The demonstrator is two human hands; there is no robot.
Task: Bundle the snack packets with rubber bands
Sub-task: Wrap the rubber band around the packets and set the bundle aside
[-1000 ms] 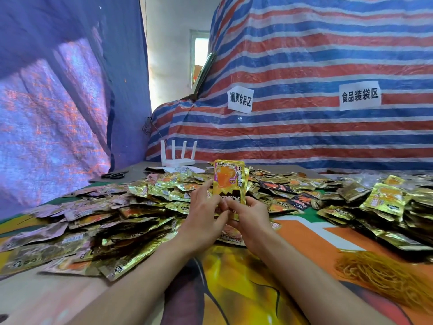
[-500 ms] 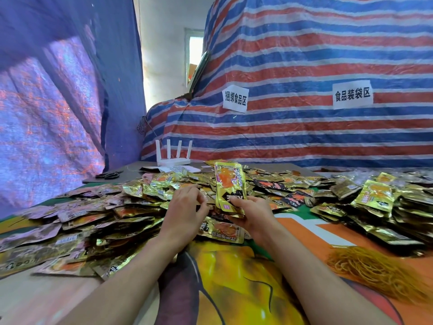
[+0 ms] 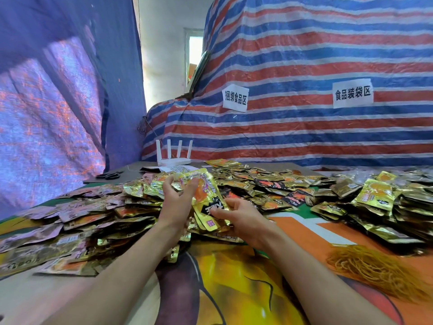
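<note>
head view: in front of the white router, nearer the camera, both bare hands hold a small stack of gold snack packets tilted up off the table. the left hand is curled around the upper end of the stack, its fingers wrapped over the top edge. the right hand grips the lower end, thumb pressed on the front packet and the other fingers curled behind. whether a band is already around the stack cannot be told.

a broad heap of loose packets spreads across the table in front of the router and to its left, reaching under and around the hands. in front of the router and to its right, tidier piles of packets lie stacked near the table's right edge. a tangled pile of yellow rubber bands lies well in front of the router and far to its right, apart from both hands, on the orange and yellow printed table cover.

black scissors lie left of the router, just in front of it. behind the router hangs a red, white and blue striped tarp carrying two white paper signs with printed characters. a blue tarp hangs to the router's left.
</note>
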